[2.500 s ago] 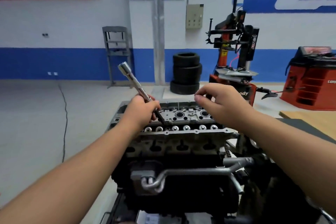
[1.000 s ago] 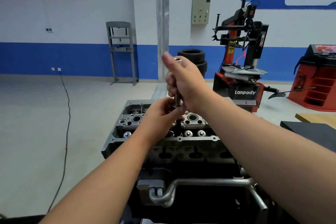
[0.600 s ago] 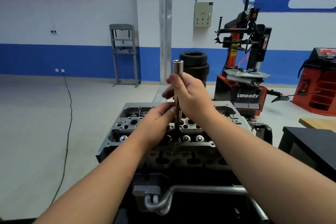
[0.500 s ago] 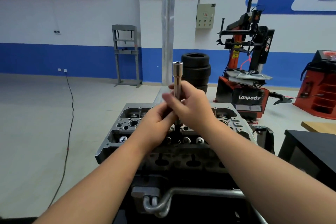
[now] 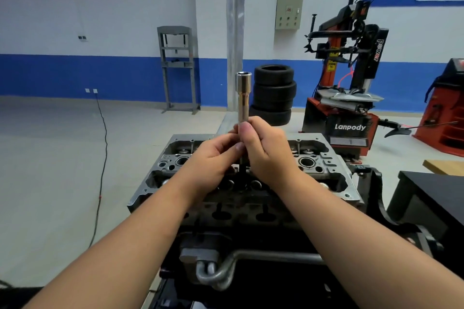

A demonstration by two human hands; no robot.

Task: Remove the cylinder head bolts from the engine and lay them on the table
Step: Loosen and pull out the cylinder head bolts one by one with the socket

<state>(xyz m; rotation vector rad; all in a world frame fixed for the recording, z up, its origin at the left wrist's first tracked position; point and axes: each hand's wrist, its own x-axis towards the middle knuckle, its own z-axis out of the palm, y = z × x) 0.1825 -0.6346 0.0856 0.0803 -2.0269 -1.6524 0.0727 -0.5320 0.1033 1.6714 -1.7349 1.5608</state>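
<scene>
You have both hands on the socket bar (image 5: pixel 243 98), which stands over the middle of the cylinder head (image 5: pixel 324 165). Your left hand (image 5: pixel 213 160) pinches the shaft low down, fingers curled round it. Your right hand (image 5: pixel 267 150) wraps it just above, thumb lying up along the metal.

The bar's long axis is upright, close to plumb. Its open drive end points at the ceiling, and the dark lower end drops into the head between your hands. Whether it is seated on a bolt cannot be seen, as your fingers hide the joint.

As for progress, judge it early. No bolt shows out of the head, and none lies on the black table (image 5: pixel 437 198) right of the head, as far as its visible part tells. No ratchet or handle is fitted on top of the bar yet, so the loosening looks still ahead: each bolt must be broken free, lifted out and laid down.
</scene>
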